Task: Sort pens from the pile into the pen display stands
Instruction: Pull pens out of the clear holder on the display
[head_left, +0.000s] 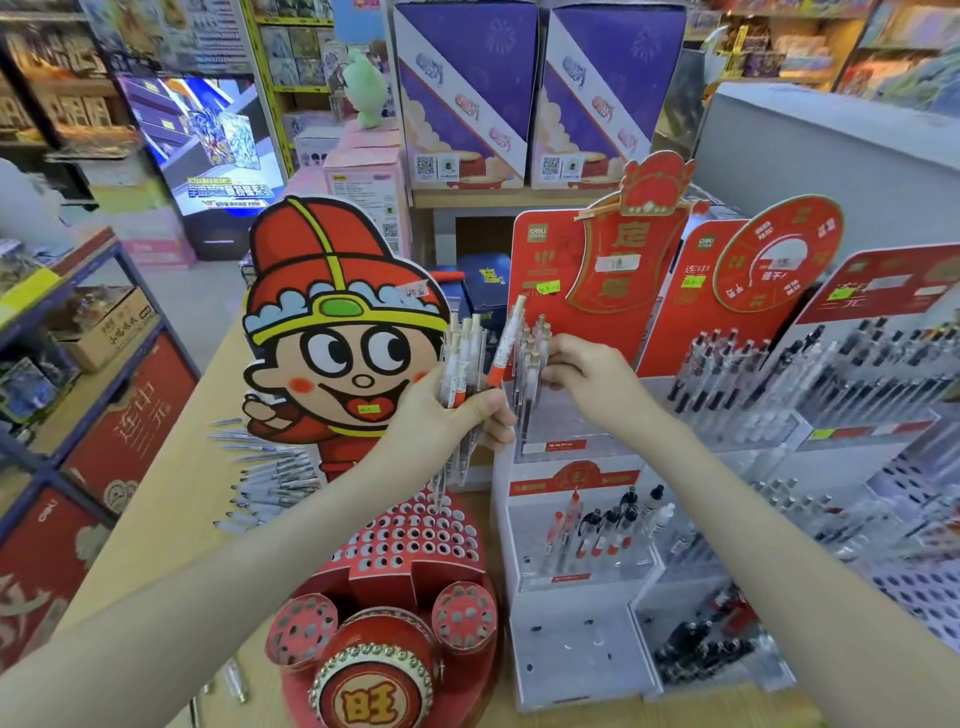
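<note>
A pale wooden worktop (171, 493) carries white tiered plastic pen display stands (571, 649) on the right, with three glossy red card backboards. Left of them is one round red cardboard stand (415, 540) pierced with holes, under a flat cartoon boy cut-out (332, 332). A loose pile of slim clear-barrelled pens (270, 478) lies at far left. The left hand (447, 415) grips a bunch of roughly six clear pens with orange-red grips (462, 358). The right hand (587, 379) curls against clear pens standing in the top tier (530, 358); I cannot tell whether it pinches one.
</note>
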